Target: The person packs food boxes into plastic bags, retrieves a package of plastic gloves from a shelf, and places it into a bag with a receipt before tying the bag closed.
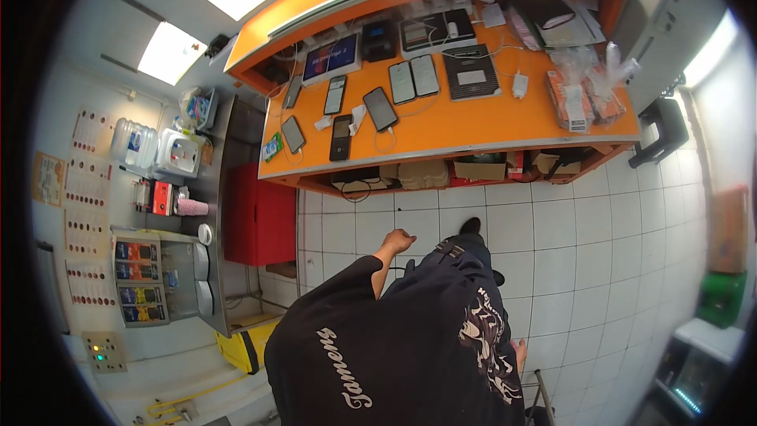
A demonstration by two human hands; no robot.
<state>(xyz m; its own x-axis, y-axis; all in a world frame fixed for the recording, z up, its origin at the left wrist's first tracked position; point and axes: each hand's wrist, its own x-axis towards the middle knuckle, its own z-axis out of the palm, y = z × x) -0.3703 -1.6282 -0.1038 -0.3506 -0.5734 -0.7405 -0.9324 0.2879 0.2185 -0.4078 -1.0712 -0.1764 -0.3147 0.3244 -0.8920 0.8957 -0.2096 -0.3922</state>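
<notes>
My left hand [400,238] hangs over the tiled floor in front of the orange counter [441,130], its fingers curled in and nothing visible in them. Only part of my right hand [519,353] shows, low beside my dark clothing; its fingers are mostly hidden. Neither hand touches the counter. Nearest on its top are a black handheld device [340,137], a dark phone on a cable [380,109] and a grey phone [293,135]. Farther back lie another phone [335,95], two pale-screened phones side by side [413,80] and a black patterned box [471,72].
Plastic-wrapped orange packages [569,101] sit at the counter's right end, near a dark stool [661,132]. A red cabinet [256,217] stands below the steel worktop [223,138] on the left. A yellow bag [240,349] is lower left. White floor tiles [564,256] surround me.
</notes>
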